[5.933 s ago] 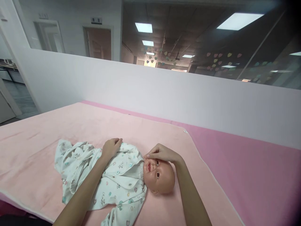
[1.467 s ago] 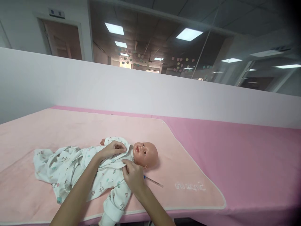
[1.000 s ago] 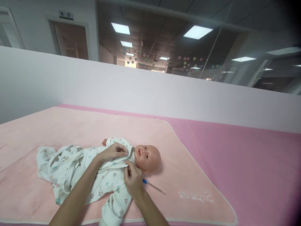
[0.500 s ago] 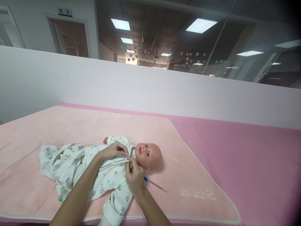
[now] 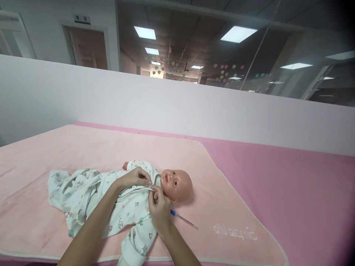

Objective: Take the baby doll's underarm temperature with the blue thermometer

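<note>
A baby doll [image 5: 177, 184] lies on its back with its head to the right, dressed in a white patterned baby outfit [image 5: 126, 214]. At the chest, just below the doll's chin, both hands pinch the front edge of the outfit. My left hand [image 5: 137, 177] comes over the doll's body and is closed on the upper edge near a button. My right hand [image 5: 159, 203] is closed on the facing edge by the neck, fingertips nearly touching the left ones. Another button [image 5: 134, 187] shows on the front opening. The exact fabric between the fingertips is partly hidden.
A pen-like stick with a blue end [image 5: 185, 220] lies right of my right hand. Beneath everything is a peach blanket [image 5: 222, 199] with mirrored lettering, spread over a pink surface [image 5: 305, 192]. Behind stands a white low wall [image 5: 177, 107] with glass above.
The view has tilted slightly, so the scene sits a little lower. Both hands stay at the outfit's neckline, and a button on the front shows more clearly now.
</note>
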Available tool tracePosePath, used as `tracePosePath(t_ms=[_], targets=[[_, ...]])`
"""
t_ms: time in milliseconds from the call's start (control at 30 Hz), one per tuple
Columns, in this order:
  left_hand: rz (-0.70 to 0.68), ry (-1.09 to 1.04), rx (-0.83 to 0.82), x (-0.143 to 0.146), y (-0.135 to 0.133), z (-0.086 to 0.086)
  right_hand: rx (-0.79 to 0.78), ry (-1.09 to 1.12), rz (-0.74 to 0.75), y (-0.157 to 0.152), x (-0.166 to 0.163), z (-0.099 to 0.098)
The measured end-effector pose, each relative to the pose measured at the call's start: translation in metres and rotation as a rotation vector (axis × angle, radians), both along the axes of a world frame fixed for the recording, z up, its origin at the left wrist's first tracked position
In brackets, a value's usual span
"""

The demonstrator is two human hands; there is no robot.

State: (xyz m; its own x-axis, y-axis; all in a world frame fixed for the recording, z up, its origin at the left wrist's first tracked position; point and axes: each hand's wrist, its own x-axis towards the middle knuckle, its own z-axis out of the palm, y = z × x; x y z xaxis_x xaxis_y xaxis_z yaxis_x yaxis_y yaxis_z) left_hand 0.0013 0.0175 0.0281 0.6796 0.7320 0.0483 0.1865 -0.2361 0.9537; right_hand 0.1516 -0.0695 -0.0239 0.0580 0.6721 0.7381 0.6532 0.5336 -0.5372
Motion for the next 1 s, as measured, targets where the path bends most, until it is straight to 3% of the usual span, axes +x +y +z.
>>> tracePosePath(t_ms=[1000], targets=[[-0.013, 0.021, 0.035, 0.0006, -0.0025, 0.0029, 0.021, -0.015, 0.013, -0.0012, 0.0015, 0.0027]])
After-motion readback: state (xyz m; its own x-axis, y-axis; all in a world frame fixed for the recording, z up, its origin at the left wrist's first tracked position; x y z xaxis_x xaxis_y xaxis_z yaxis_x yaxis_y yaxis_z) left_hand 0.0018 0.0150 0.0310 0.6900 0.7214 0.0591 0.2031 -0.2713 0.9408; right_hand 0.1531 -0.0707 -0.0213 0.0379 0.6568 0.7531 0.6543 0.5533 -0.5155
